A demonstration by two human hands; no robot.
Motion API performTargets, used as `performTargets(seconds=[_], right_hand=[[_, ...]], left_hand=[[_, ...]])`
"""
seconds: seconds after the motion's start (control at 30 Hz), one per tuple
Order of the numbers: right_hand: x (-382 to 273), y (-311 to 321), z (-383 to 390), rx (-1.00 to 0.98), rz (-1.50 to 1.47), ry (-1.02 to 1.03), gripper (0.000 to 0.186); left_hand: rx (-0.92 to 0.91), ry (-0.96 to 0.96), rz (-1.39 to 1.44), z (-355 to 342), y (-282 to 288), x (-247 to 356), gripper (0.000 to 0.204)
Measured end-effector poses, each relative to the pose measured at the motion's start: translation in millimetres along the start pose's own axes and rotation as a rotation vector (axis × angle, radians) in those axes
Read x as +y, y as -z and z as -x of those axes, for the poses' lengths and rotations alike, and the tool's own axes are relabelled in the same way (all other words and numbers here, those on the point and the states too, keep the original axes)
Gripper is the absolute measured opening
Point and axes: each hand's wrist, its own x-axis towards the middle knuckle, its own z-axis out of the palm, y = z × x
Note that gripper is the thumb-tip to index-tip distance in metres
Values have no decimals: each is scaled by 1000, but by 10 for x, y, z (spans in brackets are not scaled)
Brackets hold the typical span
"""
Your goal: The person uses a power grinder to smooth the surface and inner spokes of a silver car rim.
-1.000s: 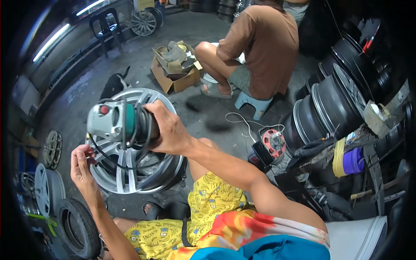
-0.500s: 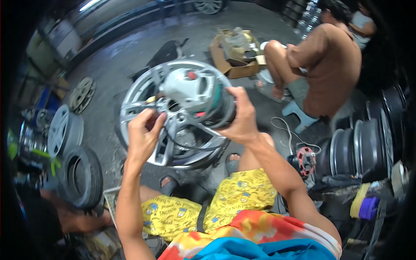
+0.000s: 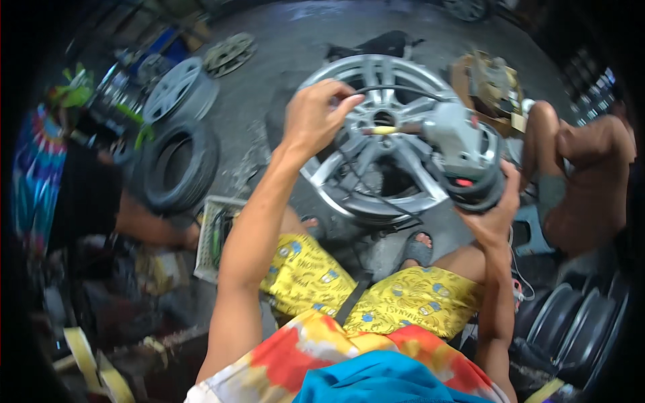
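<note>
In my right hand (image 3: 496, 211) is a grey power sander (image 3: 459, 138) with red switches and a round black base, gripped around that base. It is tipped sideways over the right part of a silver alloy wheel (image 3: 403, 161), which lies face up in front of my feet. My left hand (image 3: 321, 114) pinches the sander's black cord (image 3: 396, 87) over the wheel's left side. From there the cord arcs to the tool, and a loose length hangs across the spokes. Near the hub shows a short yellow-and-brown stick-like piece (image 3: 381, 130); whether it joins the sander I cannot tell.
To the left are a tyre (image 3: 176, 164), another alloy wheel (image 3: 180, 91) and a pale plastic crate (image 3: 207, 262) beside a person's arm (image 3: 151, 221). On the right, a seated person (image 3: 591, 181), a blue stool (image 3: 531, 232) and stacked rims (image 3: 571, 322). A cardboard box (image 3: 463, 84) stands beyond.
My view has swung left, so the wheel appears further right. The sander has turned and shifted toward the wheel's right side. My left hand has lifted the cord, which now arcs above the hub.
</note>
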Motion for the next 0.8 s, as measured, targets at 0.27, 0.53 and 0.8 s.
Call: performTargets(seconds=[0.27, 0.53, 0.8], right_hand=[[526, -37, 594, 123, -237, -258, 126], [255, 0, 140, 158, -528, -588, 103], [162, -292, -61, 70, -491, -242, 86]], left_hand=[[-303, 121, 187, 51, -208, -548, 29], [-237, -379, 268, 290, -590, 548, 63], [-356, -255, 472, 382, -322, 795, 30]])
